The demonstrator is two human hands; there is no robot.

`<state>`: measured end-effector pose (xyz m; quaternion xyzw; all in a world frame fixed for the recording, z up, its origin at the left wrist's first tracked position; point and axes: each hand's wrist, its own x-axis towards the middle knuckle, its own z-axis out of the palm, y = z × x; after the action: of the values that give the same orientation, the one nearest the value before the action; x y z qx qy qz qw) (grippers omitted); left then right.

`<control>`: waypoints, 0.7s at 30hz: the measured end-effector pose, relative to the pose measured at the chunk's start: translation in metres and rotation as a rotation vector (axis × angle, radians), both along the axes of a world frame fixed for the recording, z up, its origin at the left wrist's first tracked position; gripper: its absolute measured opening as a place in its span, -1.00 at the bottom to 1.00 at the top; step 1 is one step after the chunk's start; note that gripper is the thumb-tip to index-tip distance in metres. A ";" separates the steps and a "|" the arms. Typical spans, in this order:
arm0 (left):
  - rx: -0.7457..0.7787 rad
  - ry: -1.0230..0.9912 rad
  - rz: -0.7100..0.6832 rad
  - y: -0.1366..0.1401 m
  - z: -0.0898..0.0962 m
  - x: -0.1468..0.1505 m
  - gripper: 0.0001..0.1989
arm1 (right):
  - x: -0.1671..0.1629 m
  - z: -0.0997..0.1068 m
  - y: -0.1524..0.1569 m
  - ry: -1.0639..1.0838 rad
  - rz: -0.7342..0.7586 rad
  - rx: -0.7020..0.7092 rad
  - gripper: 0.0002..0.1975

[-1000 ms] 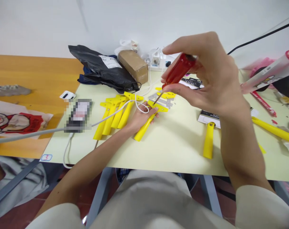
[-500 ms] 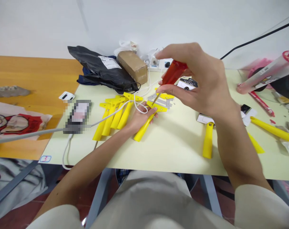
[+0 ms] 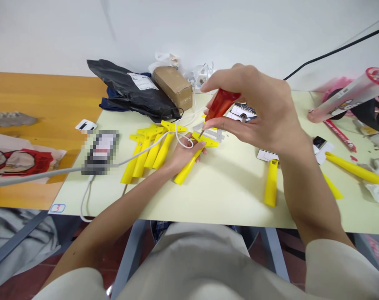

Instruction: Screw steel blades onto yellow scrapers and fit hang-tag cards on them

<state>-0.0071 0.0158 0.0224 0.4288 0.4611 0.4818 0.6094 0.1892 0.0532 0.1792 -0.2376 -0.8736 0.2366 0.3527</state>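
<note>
My left hand is closed around a yellow T-shaped scraper handle, near its wide head. In my right hand is a screwdriver with a clear red grip, tilted over the scraper handle. Its thin metal shaft points down at the head, and the tip meets a hole or screw there; which one is too small to tell. A white cable loops across my left hand. Several similar yellow handles lie side by side just left of it. Behind the held head are flat grey metal pieces.
A black plastic parcel and a cardboard box stand along the wall. At left lies a pixelated phone-like device. Right of my arm are a yellow handle piece, another yellow piece and a tall clear tube.
My right hand has come slightly down and left, and the screwdriver's grip sits lower and closer to the yellow head. My left hand keeps its hold, nearly unmoved.
</note>
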 end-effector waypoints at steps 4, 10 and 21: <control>0.021 0.000 -0.032 0.000 -0.003 -0.002 -0.69 | 0.001 0.001 0.000 -0.005 -0.048 0.021 -0.59; -0.004 -0.026 -0.023 -0.002 -0.003 -0.001 -0.59 | 0.002 0.004 -0.002 -0.078 -0.124 0.013 -0.60; -0.028 -0.147 -0.043 -0.003 -0.009 -0.004 -0.52 | 0.010 0.019 -0.010 0.030 -0.103 -0.030 -0.52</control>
<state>-0.0107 0.0132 0.0131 0.3934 0.4127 0.4923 0.6577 0.1992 0.0430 0.1981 -0.2841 -0.8510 0.2349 0.3740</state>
